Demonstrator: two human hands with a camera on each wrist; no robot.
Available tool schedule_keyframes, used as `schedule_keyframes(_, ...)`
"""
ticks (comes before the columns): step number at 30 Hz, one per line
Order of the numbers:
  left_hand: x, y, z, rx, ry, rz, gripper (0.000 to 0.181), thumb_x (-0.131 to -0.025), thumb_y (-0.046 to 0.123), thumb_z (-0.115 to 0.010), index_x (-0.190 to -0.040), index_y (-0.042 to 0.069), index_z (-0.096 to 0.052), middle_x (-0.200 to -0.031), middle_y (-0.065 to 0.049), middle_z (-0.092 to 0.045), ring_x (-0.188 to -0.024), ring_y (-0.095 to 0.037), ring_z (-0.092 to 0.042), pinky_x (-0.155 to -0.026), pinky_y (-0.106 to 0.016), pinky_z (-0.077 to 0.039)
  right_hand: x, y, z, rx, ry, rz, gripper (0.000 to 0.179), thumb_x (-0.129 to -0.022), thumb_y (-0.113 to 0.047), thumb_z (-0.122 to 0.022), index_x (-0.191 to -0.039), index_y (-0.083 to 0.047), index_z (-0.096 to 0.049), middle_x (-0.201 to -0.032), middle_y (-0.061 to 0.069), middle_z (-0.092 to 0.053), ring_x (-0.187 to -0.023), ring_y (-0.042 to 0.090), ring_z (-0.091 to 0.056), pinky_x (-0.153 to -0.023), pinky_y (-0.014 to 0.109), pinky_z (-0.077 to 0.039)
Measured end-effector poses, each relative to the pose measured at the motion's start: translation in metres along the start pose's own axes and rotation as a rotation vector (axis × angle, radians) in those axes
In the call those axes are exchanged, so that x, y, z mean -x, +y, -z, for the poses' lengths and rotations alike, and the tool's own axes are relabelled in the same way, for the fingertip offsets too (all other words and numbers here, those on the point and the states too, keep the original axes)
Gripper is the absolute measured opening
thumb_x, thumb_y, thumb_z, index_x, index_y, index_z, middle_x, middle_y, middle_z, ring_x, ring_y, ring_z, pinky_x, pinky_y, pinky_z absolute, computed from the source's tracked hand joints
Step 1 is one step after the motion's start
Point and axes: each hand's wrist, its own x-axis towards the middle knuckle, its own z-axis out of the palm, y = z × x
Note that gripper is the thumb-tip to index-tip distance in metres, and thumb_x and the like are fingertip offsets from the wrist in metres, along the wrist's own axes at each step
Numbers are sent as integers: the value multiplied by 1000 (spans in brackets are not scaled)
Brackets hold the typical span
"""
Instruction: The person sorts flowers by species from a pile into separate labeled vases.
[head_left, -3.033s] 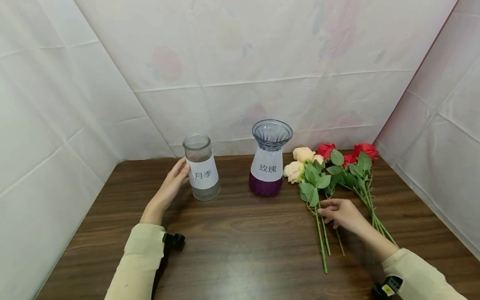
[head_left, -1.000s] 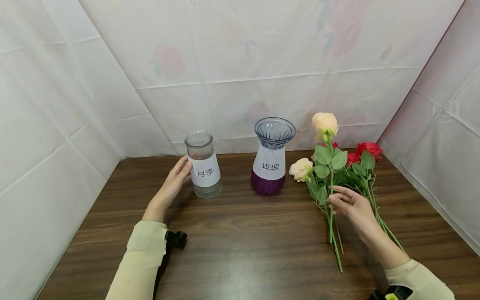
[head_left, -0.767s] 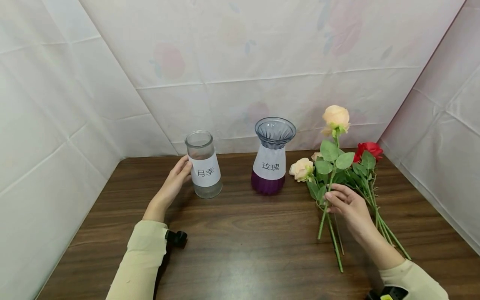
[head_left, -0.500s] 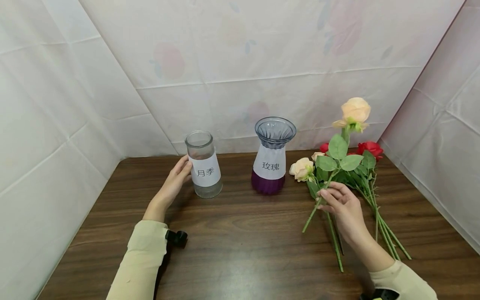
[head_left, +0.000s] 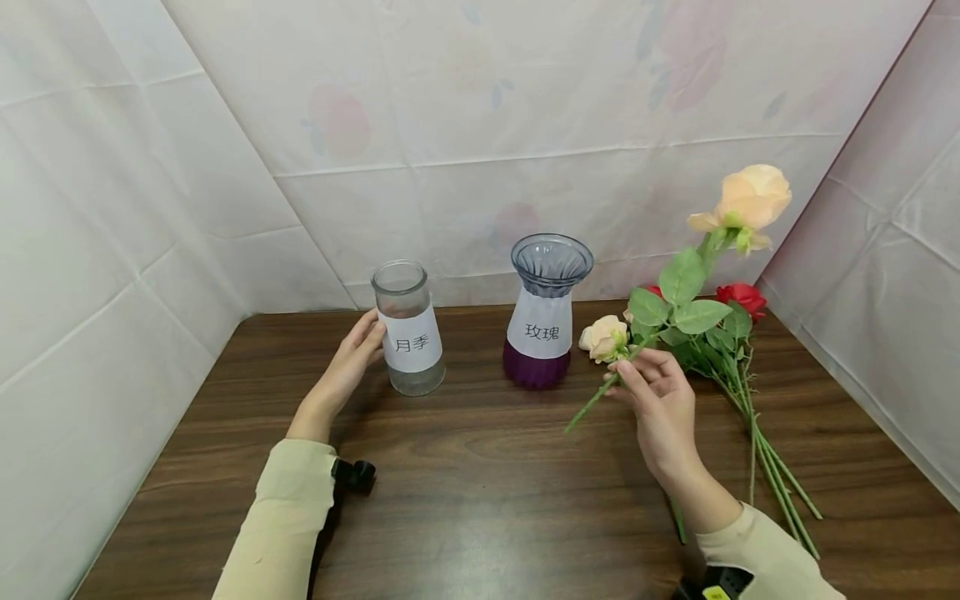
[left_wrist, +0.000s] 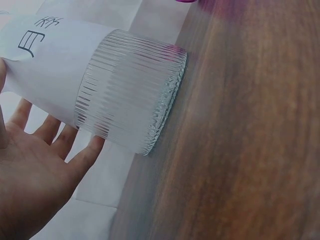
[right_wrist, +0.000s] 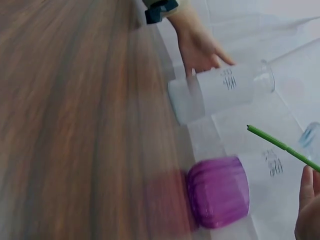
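My right hand pinches the green stem of a peach rose between thumb and fingers. The rose tilts, its bloom up to the right and the bare stem end pointing down-left. My left hand holds the side of a clear glass vase, thumb towards the front and fingers behind. That vase stands upright and wears a white paper label reading 月季. Right of it stands a second vase, with a flared bluish rim, a purple base and a label reading 玫瑰.
Another peach rose lies right of the purple-based vase, partly behind my right hand. Red roses with leafy stems lie further right on the brown wooden table. A pale cloth hangs behind and at both sides.
My right hand has lifted one peach rose from the pile and moved it left, tipping its bloom to the right and its stem end to the left. My left hand stays at the clear vase.
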Motion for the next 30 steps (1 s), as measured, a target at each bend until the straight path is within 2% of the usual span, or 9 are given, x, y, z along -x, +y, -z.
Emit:
schedule_keyframes(4, -1, 0, 0, -4, 3, 6, 60, -108, 41, -35, -157, 9, -21, -152, -21, -34, -141, -34, -30, -115, -55, -24, -1, 5, -19, -101, -14, 47, 17, -95, 13, -55, -106, 0, -57, -88, 10, -70, -78, 18, -69, -67, 30, -59)
schedule_keyframes(9, -1, 0, -1, -4, 5, 7, 60, -108, 41, -35, -158, 10, -21, -152, -21, -33, -141, -34, -30, -115, -55, -25, -1, 12, -46, -180, -29, 56, 23, -94, 15, -53, -103, -6, -58, -88, 9, -70, -80, 19, -68, -68, 32, -59)
schedule_keyframes(19, -3, -2, -3, -10, 13, 4, 61, -108, 41, -35, -158, 9, -21, -152, -22, -33, -141, -34, -31, -115, -54, -26, -1, 21, -95, -173, -60, 25, 22, -95, 10, -55, -102, -10, -57, -88, 4, -68, -85, 16, -67, -70, 32, -59)
schedule_keyframes(30, -3, -2, -4, -4, 22, -1, 60, -108, 40, -36, -157, 8, -22, -151, -23, -35, -140, -35, -32, -114, -55, -27, -16, 29, -139, -216, -130, 71, 21, -96, 8, -55, -107, -10, -57, -89, 5, -68, -79, 17, -67, -70, 30, -58)
